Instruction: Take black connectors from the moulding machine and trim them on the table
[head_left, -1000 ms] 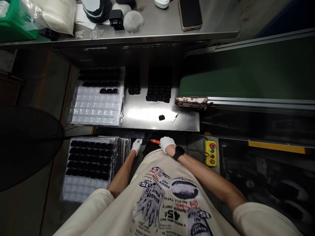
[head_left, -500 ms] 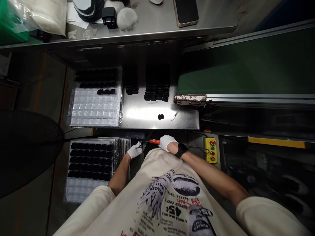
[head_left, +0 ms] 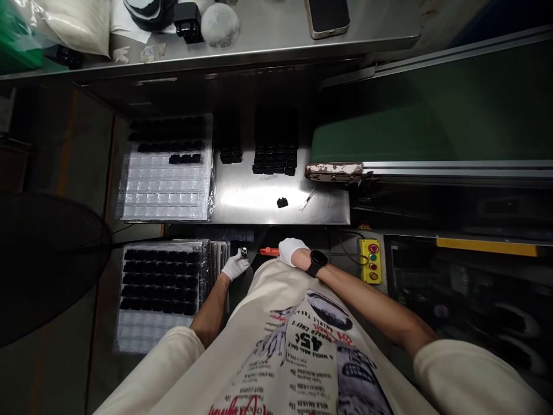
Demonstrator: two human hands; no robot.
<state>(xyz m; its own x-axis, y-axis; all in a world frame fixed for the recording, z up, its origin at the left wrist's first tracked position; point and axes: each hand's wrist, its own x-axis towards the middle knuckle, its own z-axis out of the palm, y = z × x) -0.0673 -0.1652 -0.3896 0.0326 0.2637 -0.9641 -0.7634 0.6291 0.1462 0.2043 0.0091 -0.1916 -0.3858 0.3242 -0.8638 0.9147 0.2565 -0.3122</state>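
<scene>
My left hand (head_left: 235, 266), in a white glove, is closed on a small black part (head_left: 244, 252) at its fingertips, whose shiny face shows. To its right my right hand (head_left: 292, 251), also gloved, is closed around an orange tool (head_left: 270, 252). The tool points left toward the black part, with a gap between them; its exact kind cannot be made out. Above the hands, on the metal table (head_left: 250, 199), lie a single black part (head_left: 282, 202) and a thin silver tool (head_left: 308, 199). Further back stand grouped rows of black parts (head_left: 275, 160).
A clear compartment tray (head_left: 164, 187), partly filled with black parts, lies on the table's left. Another stacked tray (head_left: 147, 331) sits below it. A green conveyor belt (head_left: 427, 115), a yellow button box (head_left: 371, 261) and an upper metal shelf (head_left: 268, 43) with a phone (head_left: 328, 17) surround the table.
My left hand has turned the black part so a shiny face shows, and moved it slightly left, away from the orange tool. The right hand has shifted slightly left, still gripping the tool.
</scene>
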